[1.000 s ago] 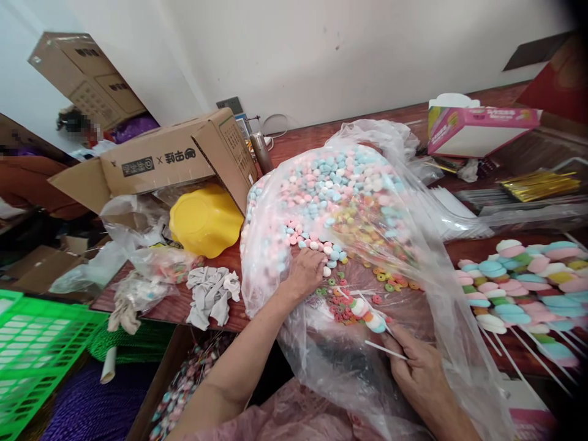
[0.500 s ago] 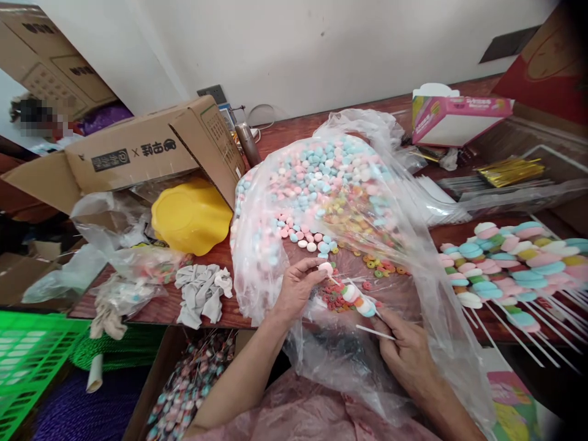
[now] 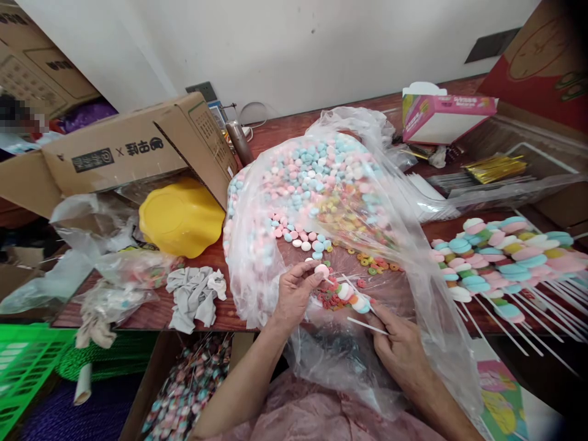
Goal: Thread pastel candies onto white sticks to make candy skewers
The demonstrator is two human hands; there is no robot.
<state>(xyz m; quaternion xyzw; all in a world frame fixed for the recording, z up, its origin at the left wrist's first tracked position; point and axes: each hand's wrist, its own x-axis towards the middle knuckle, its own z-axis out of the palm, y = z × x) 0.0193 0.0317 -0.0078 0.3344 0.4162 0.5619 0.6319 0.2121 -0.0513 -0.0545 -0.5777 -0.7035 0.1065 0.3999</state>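
A plain white plastered wall (image 3: 321,43) with a grey socket plate (image 3: 203,91) rises behind the long reddish-brown wooden table (image 3: 294,130) in even daylight

Candy bag (image 3: 390,202) mid-table, bowl (image 3: 181,217) to its left, finished skewers (image 3: 505,257) to its right.

Candy pieces (image 3: 316,177): pastel pink, blue and white; ring candies (image 3: 374,262) multicoloured. Bowl (image 3: 181,217): yellow. Crate (image 3: 21,367): bright green; table (image 3: 294,131): reddish-brown.
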